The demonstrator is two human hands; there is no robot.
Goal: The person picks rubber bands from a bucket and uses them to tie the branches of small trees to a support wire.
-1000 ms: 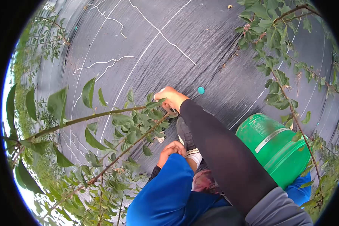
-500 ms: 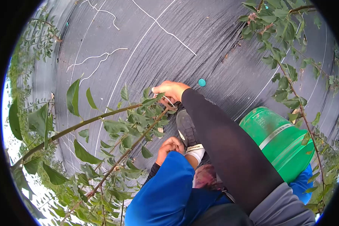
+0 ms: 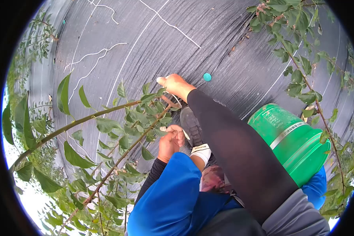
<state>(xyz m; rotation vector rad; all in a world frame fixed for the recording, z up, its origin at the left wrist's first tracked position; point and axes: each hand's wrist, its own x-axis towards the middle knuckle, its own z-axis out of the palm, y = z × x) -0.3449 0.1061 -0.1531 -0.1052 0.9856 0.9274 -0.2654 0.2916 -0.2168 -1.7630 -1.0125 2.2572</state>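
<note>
My right hand point(image 3: 177, 86), at the end of a black sleeve, is closed at the tip of a leafy branch point(image 3: 124, 157). A white string point(image 3: 177, 98) curves out of its grip beside the stem. Lower down, close to the shoe, my left hand point(image 3: 171, 144) has its fingers curled together; what they hold, if anything, is hidden. A second leafy branch point(image 3: 78, 121) runs in from the left to the same cluster of leaves.
A green bucket point(image 3: 289, 141) lies tilted at the right. Loose white strings point(image 3: 100, 53) and a teal disc point(image 3: 207, 77) are on the black ground cover point(image 3: 145, 59). My shoe point(image 3: 191, 125) stands below my right hand. Another branch point(image 3: 316, 102) hangs at the right.
My left hand has risen toward the branches, with its fingers curled. My right hand has shifted slightly up and left, still at the branch tip. The whole view has shifted a little.
</note>
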